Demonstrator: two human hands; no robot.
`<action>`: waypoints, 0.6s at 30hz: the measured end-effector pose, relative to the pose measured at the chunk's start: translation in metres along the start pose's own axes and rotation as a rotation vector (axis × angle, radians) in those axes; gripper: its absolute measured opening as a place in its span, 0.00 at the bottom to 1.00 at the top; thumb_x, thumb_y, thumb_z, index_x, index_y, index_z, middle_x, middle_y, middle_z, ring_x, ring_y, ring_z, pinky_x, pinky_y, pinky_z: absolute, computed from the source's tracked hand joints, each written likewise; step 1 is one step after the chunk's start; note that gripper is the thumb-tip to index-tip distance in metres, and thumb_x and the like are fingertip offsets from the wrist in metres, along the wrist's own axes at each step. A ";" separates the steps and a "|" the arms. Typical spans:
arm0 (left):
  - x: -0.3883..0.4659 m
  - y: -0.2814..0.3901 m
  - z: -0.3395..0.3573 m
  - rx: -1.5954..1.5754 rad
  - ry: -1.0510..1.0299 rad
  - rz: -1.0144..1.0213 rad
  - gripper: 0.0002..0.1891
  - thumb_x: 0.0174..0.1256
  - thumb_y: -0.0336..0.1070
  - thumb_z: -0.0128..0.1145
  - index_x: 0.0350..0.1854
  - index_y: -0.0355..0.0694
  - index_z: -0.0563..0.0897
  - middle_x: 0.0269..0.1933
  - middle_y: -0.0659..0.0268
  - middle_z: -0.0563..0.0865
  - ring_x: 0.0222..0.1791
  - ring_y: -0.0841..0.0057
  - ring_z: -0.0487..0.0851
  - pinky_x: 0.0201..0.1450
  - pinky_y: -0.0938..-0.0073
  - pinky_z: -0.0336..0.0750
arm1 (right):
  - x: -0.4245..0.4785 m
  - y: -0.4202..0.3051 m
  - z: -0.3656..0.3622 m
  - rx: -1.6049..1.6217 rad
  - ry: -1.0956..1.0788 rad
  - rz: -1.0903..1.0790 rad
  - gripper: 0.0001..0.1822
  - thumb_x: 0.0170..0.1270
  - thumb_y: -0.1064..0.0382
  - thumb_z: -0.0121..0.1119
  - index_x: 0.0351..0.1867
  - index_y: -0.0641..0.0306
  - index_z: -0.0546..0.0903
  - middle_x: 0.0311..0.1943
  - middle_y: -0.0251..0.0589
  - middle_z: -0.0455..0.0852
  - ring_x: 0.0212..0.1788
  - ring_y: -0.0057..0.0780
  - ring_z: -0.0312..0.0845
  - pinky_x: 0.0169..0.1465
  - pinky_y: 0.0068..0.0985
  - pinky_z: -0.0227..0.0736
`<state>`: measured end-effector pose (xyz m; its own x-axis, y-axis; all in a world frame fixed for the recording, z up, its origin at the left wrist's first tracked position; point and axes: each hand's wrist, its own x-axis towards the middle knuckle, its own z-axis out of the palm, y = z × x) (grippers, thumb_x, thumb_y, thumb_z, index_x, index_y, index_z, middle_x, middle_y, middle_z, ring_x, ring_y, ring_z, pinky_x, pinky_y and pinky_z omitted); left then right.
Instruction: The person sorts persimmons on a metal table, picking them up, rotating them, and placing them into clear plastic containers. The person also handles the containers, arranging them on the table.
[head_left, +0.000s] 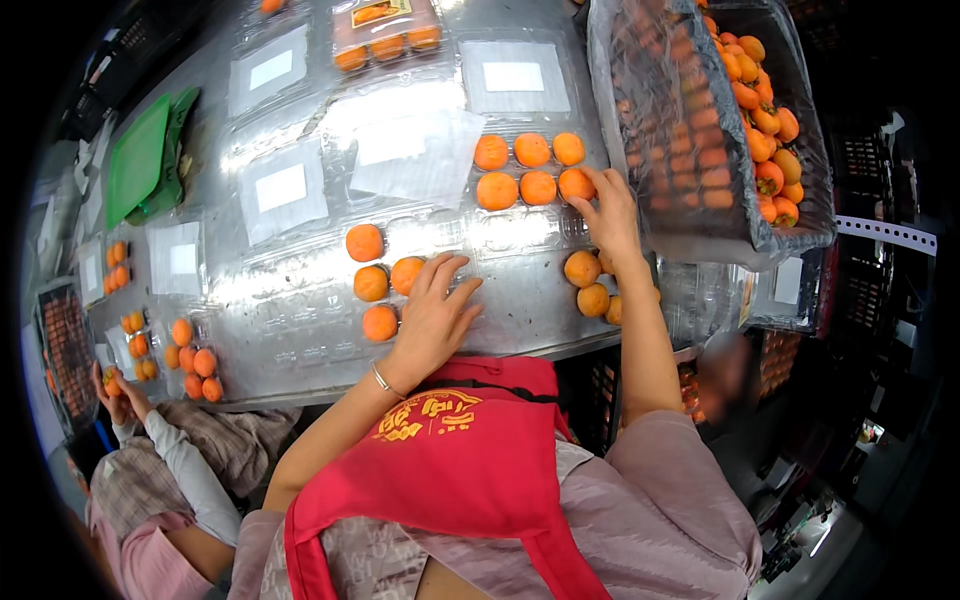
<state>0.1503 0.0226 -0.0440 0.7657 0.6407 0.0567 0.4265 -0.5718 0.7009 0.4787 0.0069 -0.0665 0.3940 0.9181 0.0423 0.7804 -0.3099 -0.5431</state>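
Observation:
My right hand (613, 214) has its thumb and fingertips on a persimmon (574, 184) at the right end of the nearer of two rows. Those two rows of three sit in a clear plastic clamshell tray (517, 229). Over several loose persimmons (370, 283) on the metal table (315, 315), my left hand (435, 315) is spread, its fingers apart. It partly covers one persimmon (406, 274); whether it touches that fruit, I cannot tell. More persimmons (592, 298) lie by my right forearm, partly hidden behind it.
A plastic-lined crate (787, 238) of persimmons stands at the right. Clear packs with white sheets (281, 187) cover the far table, beside a filled pack (386, 41). Green trays (139, 161) are at left. A co-worker's hands (120, 397) hold a persimmon at lower left.

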 end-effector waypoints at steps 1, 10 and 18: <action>-0.002 0.000 -0.002 -0.005 0.003 0.000 0.21 0.62 0.31 0.69 0.59 0.38 0.84 0.69 0.53 0.76 0.72 0.49 0.70 0.74 0.51 0.68 | -0.001 -0.001 0.001 -0.011 0.024 -0.004 0.26 0.59 0.64 0.76 0.60 0.62 0.83 0.47 0.47 0.81 0.53 0.51 0.80 0.57 0.41 0.75; -0.026 0.004 -0.018 -0.112 0.066 -0.057 0.18 0.65 0.28 0.66 0.57 0.37 0.84 0.68 0.55 0.77 0.69 0.51 0.72 0.71 0.56 0.70 | -0.004 0.006 -0.003 -0.019 -0.003 -0.086 0.26 0.59 0.66 0.75 0.61 0.63 0.81 0.52 0.43 0.81 0.57 0.50 0.78 0.61 0.41 0.75; -0.042 0.006 -0.023 -0.102 0.102 -0.066 0.16 0.67 0.29 0.65 0.57 0.36 0.84 0.66 0.55 0.78 0.68 0.52 0.73 0.71 0.58 0.70 | 0.005 0.003 -0.020 -0.091 -0.156 -0.327 0.29 0.58 0.72 0.73 0.64 0.62 0.81 0.56 0.41 0.80 0.62 0.46 0.76 0.64 0.39 0.74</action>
<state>0.1093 0.0037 -0.0255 0.6825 0.7268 0.0771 0.4185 -0.4751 0.7740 0.4929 0.0059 -0.0515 0.0440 0.9966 0.0691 0.8953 -0.0087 -0.4453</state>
